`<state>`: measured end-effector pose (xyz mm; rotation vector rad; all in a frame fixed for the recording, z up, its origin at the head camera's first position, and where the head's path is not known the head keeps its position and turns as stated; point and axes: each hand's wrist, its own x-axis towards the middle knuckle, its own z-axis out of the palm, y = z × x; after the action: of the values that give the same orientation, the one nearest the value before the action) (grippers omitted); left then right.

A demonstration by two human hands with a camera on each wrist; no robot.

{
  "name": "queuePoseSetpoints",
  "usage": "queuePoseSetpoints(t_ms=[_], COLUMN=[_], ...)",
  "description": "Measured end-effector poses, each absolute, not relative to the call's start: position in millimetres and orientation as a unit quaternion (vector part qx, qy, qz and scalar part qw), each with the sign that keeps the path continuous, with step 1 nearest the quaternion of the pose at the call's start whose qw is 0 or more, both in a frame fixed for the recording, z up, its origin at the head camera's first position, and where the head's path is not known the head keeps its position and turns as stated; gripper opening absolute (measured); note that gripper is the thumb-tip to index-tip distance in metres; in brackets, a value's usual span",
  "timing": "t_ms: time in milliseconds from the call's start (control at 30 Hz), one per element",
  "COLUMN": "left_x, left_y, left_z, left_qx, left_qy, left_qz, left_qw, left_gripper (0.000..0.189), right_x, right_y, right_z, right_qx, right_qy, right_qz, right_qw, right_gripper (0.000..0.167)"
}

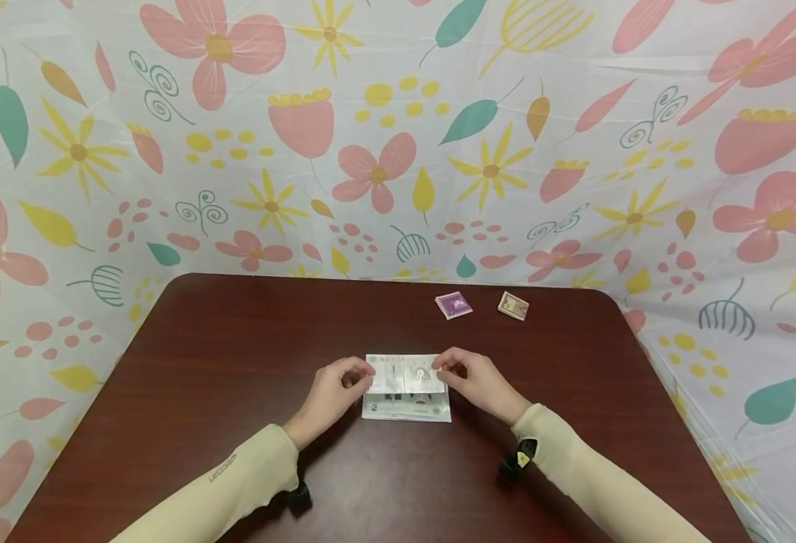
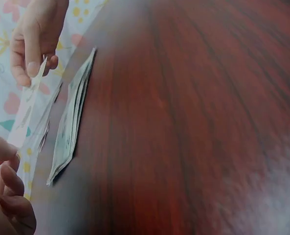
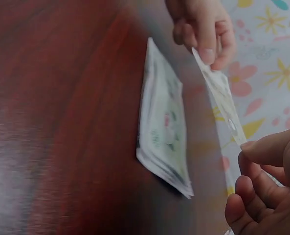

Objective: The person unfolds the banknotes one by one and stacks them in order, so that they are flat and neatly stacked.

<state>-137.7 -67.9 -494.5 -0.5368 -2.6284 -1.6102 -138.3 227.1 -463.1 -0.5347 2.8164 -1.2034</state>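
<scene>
Both hands hold up a thin, pale printed paper sheet (image 1: 394,373) marked with a "1". My left hand (image 1: 333,390) pinches its left end between thumb and fingers, and my right hand (image 1: 484,382) pinches the right end. Just below it on the table lies a stack of pale green printed papers (image 1: 407,412) showing a "2", partly covered by the sheet in the head view. Seen from the right wrist, the sheet (image 3: 222,98) is apart from the stack (image 3: 164,117), whose layered edges show. The left wrist view also shows the stack (image 2: 70,125) standing clear of the raised sheet (image 2: 26,112).
Toward the back of the dark red-brown wooden table (image 1: 248,332) lie a small purple stack of cards (image 1: 453,305) and a small tan stack (image 1: 513,305). A flower-patterned cloth (image 1: 370,226) hangs behind and beside the table.
</scene>
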Motion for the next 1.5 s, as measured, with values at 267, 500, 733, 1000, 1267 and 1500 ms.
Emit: queuePoseSetpoints(t_ms=[267,500,733,1000,1267,1500], left_x=[-134,-131,-131,-131,-130,-129], left_y=[-67,-66,-66,-64,-63,-66], left_z=[-491,-492,-496,-496,-495,-495], left_qx=[-0.199,-0.219,-0.229,-0.231,-0.24,-0.248], left_qy=[-0.87,-0.891,-0.905,-0.918,-0.923,-0.921], left_qz=[-0.452,-0.397,-0.358,-0.321,-0.3,-0.302], left_qw=[-0.014,-0.014,-0.013,-0.008,-0.003,-0.005], left_gripper=[0.01,0.01,0.011,0.011,0.007,0.005], right_x=[-128,-123,-121,-122,-124,-123], right_y=[229,229,224,221,221,221], right_z=[-471,-480,-484,-487,-487,-485], right_qx=[-0.185,-0.203,-0.219,-0.221,-0.233,-0.242], right_qy=[0.909,0.913,0.913,0.918,0.924,0.934], right_qz=[-0.37,-0.35,-0.343,-0.327,-0.3,-0.261], right_qw=[0.044,0.045,0.036,0.04,0.039,0.022], right_gripper=[0.011,0.011,0.009,0.009,0.009,0.012])
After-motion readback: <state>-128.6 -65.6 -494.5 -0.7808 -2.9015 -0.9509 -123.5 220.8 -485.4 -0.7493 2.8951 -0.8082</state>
